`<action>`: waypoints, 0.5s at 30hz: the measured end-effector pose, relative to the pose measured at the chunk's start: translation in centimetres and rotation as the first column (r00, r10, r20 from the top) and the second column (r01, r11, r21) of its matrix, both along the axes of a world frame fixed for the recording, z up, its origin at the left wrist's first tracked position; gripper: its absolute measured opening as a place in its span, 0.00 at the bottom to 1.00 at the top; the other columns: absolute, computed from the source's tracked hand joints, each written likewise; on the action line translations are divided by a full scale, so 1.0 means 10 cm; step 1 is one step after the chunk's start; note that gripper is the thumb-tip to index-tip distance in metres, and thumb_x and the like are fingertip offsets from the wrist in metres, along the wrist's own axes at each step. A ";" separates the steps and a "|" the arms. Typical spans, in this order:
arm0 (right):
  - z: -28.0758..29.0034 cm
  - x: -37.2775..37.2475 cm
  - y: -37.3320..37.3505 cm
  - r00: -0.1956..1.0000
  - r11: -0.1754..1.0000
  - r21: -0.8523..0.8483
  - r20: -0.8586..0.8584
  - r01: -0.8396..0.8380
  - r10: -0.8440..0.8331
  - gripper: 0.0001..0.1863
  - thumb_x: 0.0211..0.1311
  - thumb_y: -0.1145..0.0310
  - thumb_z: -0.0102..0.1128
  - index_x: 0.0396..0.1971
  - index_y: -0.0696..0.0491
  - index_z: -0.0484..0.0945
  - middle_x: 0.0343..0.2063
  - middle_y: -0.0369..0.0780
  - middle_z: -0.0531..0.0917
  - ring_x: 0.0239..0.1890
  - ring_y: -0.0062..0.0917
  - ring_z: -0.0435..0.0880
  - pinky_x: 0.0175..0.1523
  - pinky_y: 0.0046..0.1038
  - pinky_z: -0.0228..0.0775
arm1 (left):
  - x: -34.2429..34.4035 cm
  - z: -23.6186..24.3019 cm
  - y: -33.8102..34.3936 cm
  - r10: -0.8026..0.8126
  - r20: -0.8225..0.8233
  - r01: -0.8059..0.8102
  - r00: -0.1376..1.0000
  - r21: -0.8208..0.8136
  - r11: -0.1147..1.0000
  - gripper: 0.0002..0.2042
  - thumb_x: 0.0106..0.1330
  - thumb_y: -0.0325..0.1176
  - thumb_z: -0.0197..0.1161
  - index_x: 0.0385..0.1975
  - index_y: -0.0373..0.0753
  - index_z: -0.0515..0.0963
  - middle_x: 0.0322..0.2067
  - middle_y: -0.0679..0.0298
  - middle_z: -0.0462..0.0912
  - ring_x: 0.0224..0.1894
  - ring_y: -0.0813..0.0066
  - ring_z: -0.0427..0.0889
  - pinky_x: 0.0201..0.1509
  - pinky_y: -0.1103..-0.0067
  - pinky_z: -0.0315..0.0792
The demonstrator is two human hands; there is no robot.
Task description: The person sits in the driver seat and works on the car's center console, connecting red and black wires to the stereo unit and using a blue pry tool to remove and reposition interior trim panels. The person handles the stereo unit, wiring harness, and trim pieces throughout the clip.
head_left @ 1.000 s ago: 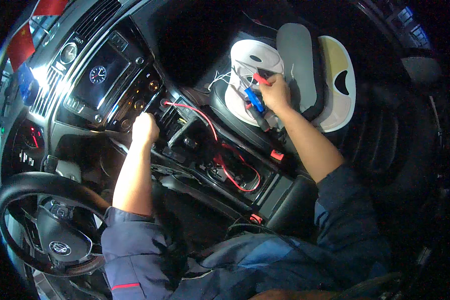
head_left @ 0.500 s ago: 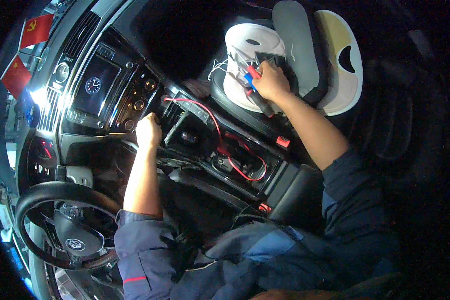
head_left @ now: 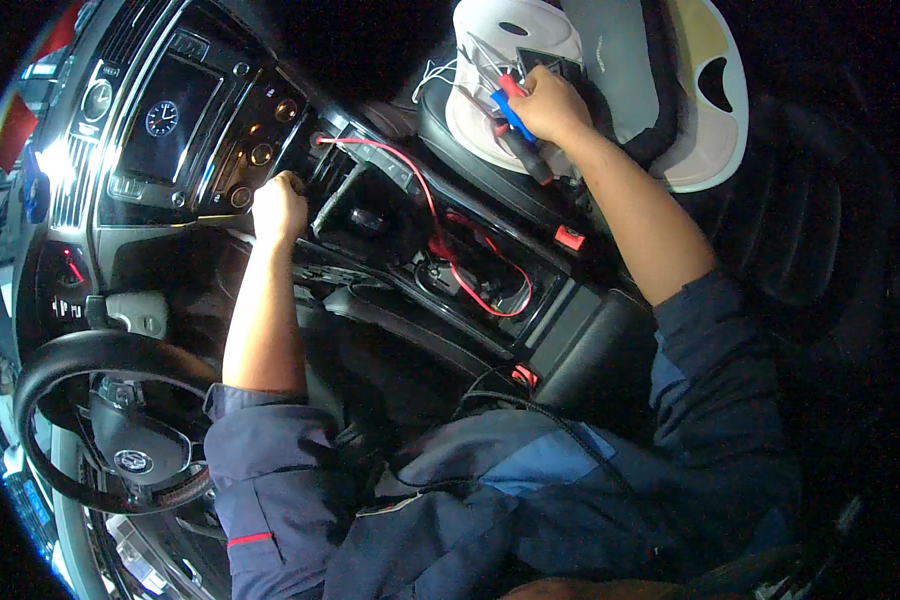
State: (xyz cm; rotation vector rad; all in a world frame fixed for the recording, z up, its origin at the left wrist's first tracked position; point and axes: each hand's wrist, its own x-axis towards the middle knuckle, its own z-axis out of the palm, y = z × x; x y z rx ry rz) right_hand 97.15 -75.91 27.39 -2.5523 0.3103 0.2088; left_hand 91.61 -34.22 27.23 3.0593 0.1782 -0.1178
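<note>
A black round steering wheel (head_left: pixel 90 420) sat lower left; a dark dashboard screen with a clock dial (head_left: pixel 165 120) glowed above it.

— How much room do I have around my left hand (head_left: pixel 278 205)?

— Little. It sits against the dashboard (head_left: pixel 185 120), and the open console (head_left: pixel 450 270) beside it is crossed by a red wire (head_left: pixel 440 215).

— And the right hand (head_left: pixel 550 105)?

— On the passenger seat (head_left: pixel 530 180), crowded by a white tray (head_left: pixel 490 70) and tools. The steering wheel (head_left: pixel 80 420) hems in my lap; between the forearms there's open passage.
</note>
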 end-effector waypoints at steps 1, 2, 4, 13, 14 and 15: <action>-0.01 0.01 -0.01 1.000 1.000 0.000 0.003 0.024 -0.024 0.27 0.59 0.51 0.67 0.53 0.53 0.80 0.54 0.51 0.85 0.58 0.46 0.84 0.62 0.44 0.77 | -0.02 0.01 -0.02 0.008 0.014 -0.008 1.000 -0.006 1.000 0.10 0.59 0.25 0.64 0.39 0.42 0.86 0.38 0.47 0.89 0.44 0.48 0.89 0.52 0.63 0.82; -0.03 0.02 -0.01 1.000 1.000 0.010 0.008 0.018 -0.018 0.28 0.59 0.50 0.67 0.53 0.53 0.80 0.54 0.51 0.85 0.58 0.46 0.84 0.62 0.44 0.77 | -0.05 0.03 -0.04 0.005 0.054 -0.006 0.999 0.008 1.000 0.09 0.59 0.25 0.64 0.39 0.42 0.86 0.38 0.48 0.89 0.44 0.48 0.89 0.51 0.63 0.81; -0.05 0.06 -0.03 0.999 1.000 0.004 0.027 0.029 -0.029 0.29 0.58 0.50 0.67 0.54 0.54 0.80 0.55 0.52 0.85 0.59 0.47 0.84 0.62 0.43 0.76 | -0.10 0.08 -0.13 -0.004 0.142 -0.001 0.990 0.032 0.999 0.09 0.60 0.25 0.64 0.38 0.41 0.86 0.37 0.49 0.89 0.43 0.48 0.89 0.50 0.62 0.81; 0.22 0.44 -0.23 0.990 0.986 0.166 0.141 -0.021 -0.002 0.33 0.52 0.44 0.66 0.45 0.61 0.88 0.45 0.58 0.87 0.48 0.49 0.89 0.54 0.42 0.80 | -0.76 1.09 -1.04 -0.229 0.792 0.474 0.566 -0.085 0.877 0.10 0.59 0.20 0.72 0.41 0.35 0.84 0.41 0.58 0.88 0.41 0.62 0.88 0.49 0.70 0.83; 0.28 0.47 -0.25 0.990 0.983 0.178 0.126 0.034 -0.057 0.32 0.52 0.45 0.66 0.44 0.60 0.89 0.44 0.58 0.88 0.47 0.49 0.89 0.53 0.42 0.81 | -0.81 1.14 -1.23 -0.342 0.764 0.590 0.547 -0.062 0.805 0.10 0.59 0.20 0.72 0.41 0.35 0.84 0.43 0.57 0.88 0.41 0.61 0.88 0.49 0.69 0.82; 0.33 0.47 -0.31 0.996 0.968 0.251 0.077 0.028 -0.049 0.30 0.54 0.49 0.66 0.44 0.62 0.88 0.43 0.58 0.88 0.46 0.47 0.90 0.53 0.41 0.80 | -0.87 1.11 -1.47 -0.442 0.734 0.709 0.516 -0.075 0.701 0.11 0.59 0.21 0.71 0.41 0.36 0.84 0.44 0.57 0.88 0.42 0.60 0.88 0.49 0.69 0.82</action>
